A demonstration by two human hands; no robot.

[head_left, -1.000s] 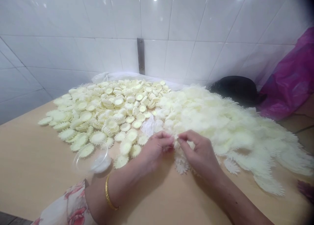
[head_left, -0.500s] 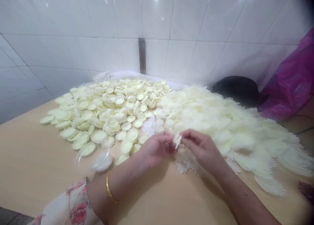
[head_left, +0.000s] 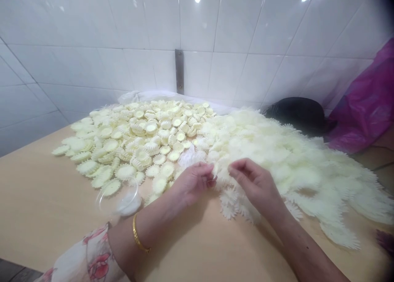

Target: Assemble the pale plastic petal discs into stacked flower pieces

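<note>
White glazed tile, glossy w/ thin grout lines, made up the wall [head_left: 92, 23] behind a smooth, wood-coloured table [head_left: 197, 249]. Biggest thing on it: the R heap [head_left: 295, 167], v. pale yellow-white, thin flat pcs w/ toothed, petal-like edges, loosely layered, spilling twd the near R side. Next, the L heap [head_left: 123, 134]: creamier, thicker round discs, ridged sides & notched rims, packed tog. & meeting the R heap abt mid-table. Far R, a shiny, crinkled magenta plastic bag [head_left: 363, 97], contents hidden; just beside it a rounded black item [head_left: 297, 113], matl unclear. Thin white sheeting [head_left: 166, 95] lay along the back of the heaps. The person's L hand [head_left: 192, 183] was up front btwn the heaps, thumb & fingers closed tog.; couldn't tell what, if anything, was in them. R hand [head_left: 257, 183] sat just apart, over the near edge of the R heap, thumb & forefinger pinched tight; again couldn't tell if on anything. Floral cloth sleeve [head_left: 89, 257] on the L arm. A flat metal strip [head_left: 179, 72] stood upright on the tile. Near the L forearm, a clear, round-rimmed container [head_left: 137, 187] w/ a whitish lump [head_left: 127, 205], inside or behind, unclear. Smallest: a gold-coloured bangle [head_left: 137, 239], L wrist.
</note>
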